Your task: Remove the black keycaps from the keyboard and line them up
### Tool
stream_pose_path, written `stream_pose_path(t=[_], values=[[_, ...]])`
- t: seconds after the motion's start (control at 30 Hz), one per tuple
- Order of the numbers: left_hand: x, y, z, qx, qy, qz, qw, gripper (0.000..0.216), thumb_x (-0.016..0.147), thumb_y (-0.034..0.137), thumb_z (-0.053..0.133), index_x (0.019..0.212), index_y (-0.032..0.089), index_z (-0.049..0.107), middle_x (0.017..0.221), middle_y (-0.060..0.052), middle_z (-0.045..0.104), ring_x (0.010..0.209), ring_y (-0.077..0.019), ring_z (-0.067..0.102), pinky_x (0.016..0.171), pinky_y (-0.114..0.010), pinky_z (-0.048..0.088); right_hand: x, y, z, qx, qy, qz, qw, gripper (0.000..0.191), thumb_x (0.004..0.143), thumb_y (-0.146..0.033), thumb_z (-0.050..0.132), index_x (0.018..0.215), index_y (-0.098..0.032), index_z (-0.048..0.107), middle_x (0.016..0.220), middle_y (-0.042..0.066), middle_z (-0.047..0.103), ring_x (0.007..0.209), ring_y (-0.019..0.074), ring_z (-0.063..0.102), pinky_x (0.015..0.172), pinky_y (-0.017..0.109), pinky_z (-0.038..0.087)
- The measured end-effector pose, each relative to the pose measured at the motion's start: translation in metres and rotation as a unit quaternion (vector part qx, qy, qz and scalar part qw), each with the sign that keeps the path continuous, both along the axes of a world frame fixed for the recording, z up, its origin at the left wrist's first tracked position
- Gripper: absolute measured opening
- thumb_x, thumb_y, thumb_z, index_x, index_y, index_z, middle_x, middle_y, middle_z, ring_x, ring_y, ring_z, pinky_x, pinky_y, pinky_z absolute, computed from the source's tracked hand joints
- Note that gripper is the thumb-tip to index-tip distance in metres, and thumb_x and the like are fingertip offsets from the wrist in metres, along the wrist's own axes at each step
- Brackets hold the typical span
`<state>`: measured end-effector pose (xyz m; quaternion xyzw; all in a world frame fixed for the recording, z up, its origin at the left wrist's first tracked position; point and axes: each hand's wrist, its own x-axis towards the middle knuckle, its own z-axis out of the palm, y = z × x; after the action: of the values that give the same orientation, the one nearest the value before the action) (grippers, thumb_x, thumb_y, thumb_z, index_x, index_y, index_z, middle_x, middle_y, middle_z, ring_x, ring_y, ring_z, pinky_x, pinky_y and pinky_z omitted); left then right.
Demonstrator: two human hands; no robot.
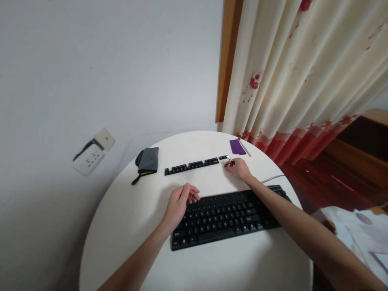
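My right hand (239, 169) is closed on a small tool with a silver metal end (229, 158), held at the right end of a row of loose black keycaps (194, 165). Close to its fingertips is a small black piece (226, 165), perhaps another keycap; whether the hand touches it is unclear. My left hand (181, 200) hovers at the upper left corner of the black keyboard (221, 218). Its fingers are loosely bent and apart, and nothing shows in them. Along the keyboard's back edge the top row lacks its caps. My right forearm hides part of the keyboard's right side.
On the round white table (127, 218) lie a dark grey pouch (148, 160) at the left, and a purple cloth piece (237, 147) beside a thin stick (245, 148) at the back right. A cable (273, 178) runs off the right edge. The wall and curtain (263, 81) stand behind.
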<state>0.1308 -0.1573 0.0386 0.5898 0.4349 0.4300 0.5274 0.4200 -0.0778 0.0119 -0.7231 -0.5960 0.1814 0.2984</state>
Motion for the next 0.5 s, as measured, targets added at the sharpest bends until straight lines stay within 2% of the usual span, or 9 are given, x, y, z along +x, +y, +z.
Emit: stream_pose_path(t=[0.27, 0.4, 0.5], values=[[-0.0003, 0.0005, 0.0043, 0.006, 0.008, 0.004, 1.000, 0.052, 0.095, 0.055, 0.043, 0.079, 0.013, 0.068, 0.067, -0.007, 0.069, 0.061, -0.0158, 0.060, 0.058, -0.026, 0.044, -0.0001, 0.0031, -0.0067, -0.033, -0.033, -0.037, 0.998, 0.032, 0.070, -0.028, 0.079, 0.100, -0.020, 0.076, 0.081, 0.004, 0.074, 0.073, 0.0190, 0.066, 0.061, 0.024, 0.040], [0.0000, 0.0012, 0.0049, 0.007, 0.007, 0.004, 1.000, 0.052, 0.096, 0.054, 0.042, 0.080, 0.012, 0.068, 0.067, -0.008, 0.069, 0.061, -0.0156, 0.060, 0.058, -0.026, 0.044, -0.0023, 0.0012, -0.0077, -0.049, -0.047, -0.071, 0.995, 0.020, 0.071, -0.033, 0.077, 0.084, -0.018, 0.074, 0.083, 0.009, 0.074, 0.079, 0.0228, 0.068, 0.061, 0.025, 0.040], [0.0000, 0.0012, 0.0037, 0.005, 0.005, 0.002, 1.000, 0.052, 0.096, 0.054, 0.042, 0.079, 0.012, 0.068, 0.067, -0.008, 0.069, 0.061, -0.0159, 0.060, 0.057, -0.026, 0.044, -0.0055, 0.0055, -0.0074, -0.056, -0.051, -0.081, 0.994, 0.017, 0.072, -0.033, 0.076, 0.080, -0.018, 0.074, 0.084, 0.009, 0.074, 0.081, 0.0239, 0.069, 0.062, 0.026, 0.042]])
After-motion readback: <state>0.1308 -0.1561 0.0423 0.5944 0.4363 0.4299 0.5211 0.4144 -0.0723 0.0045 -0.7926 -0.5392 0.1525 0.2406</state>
